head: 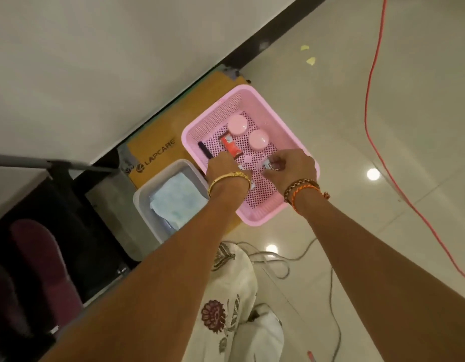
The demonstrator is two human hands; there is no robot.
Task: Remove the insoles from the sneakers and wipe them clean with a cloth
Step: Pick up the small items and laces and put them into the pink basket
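While both arms reach forward and down, the left hand (221, 167) and the right hand (291, 165) are inside a pink basket (286, 118) that sits on a brown cardboard box (153, 152) beside the wall. The left hand's fingers are curled down near the end of an orange tube (231, 147), with a dark stick (205, 150) just beside them; whether it grips either one I cannot tell. The right hand pinches a small white item (270, 165) between thumb and fingers. Two round pink lids (237, 125) lie farther back in the basket, close to each other. Left of the basket stands a clear plastic tub (145, 202) holding a pale blue cloth (176, 198). No sneakers or insoles can be made out. A gold bangle (230, 178) circles the left wrist and braided threads (304, 189) the right. A red cable (372, 100) runs across the glossy floor (421, 74).
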